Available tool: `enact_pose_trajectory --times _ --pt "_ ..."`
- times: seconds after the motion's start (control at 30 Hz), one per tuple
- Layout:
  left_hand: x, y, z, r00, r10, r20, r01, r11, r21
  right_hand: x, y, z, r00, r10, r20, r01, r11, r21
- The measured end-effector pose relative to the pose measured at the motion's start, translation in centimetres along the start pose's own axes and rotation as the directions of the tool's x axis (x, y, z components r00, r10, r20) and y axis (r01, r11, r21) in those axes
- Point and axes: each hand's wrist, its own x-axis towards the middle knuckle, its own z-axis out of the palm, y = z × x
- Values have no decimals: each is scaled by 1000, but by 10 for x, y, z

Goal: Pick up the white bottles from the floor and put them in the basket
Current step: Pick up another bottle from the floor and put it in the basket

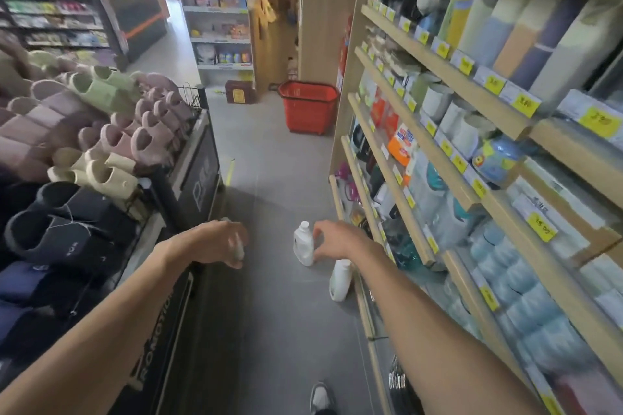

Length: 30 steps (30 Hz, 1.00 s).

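Two white bottles are on the grey floor by the foot of the right shelf. The farther bottle (302,243) stands upright and the nearer bottle (340,280) leans against the shelf base. My right hand (332,238) hovers at the farther bottle's right side, fingers apart and just touching or nearly touching it. My left hand (219,242) is curled around a pale, blurred object that looks like a third white bottle (238,248). The red basket (308,91) stands on the floor farther down the aisle, against the right shelf's end.
A display of slippers (101,152) with a dark promotion panel lines the left side of the narrow aisle. Wooden shelves (448,158) with yellow price tags fill the right. My shoe (320,397) is at the bottom. A small brown box (240,92) sits beyond the basket.
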Motion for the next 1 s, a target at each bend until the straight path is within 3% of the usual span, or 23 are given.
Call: enact_pose_trajectory --times 0.5,0.83,1.0 --pt "138 -23 -73 985 -169 -20 169 986 0 208 27 -88 985 -140 98 147 987 -66" --pt "214 -102 -108 970 -240 45 240 971 5 332 -29 -109 963 -241 118 250 966 -68" --pt "253 -139 -151 973 -229 28 229 973 5 385 -58 -130 968 -218 123 234 963 -133"
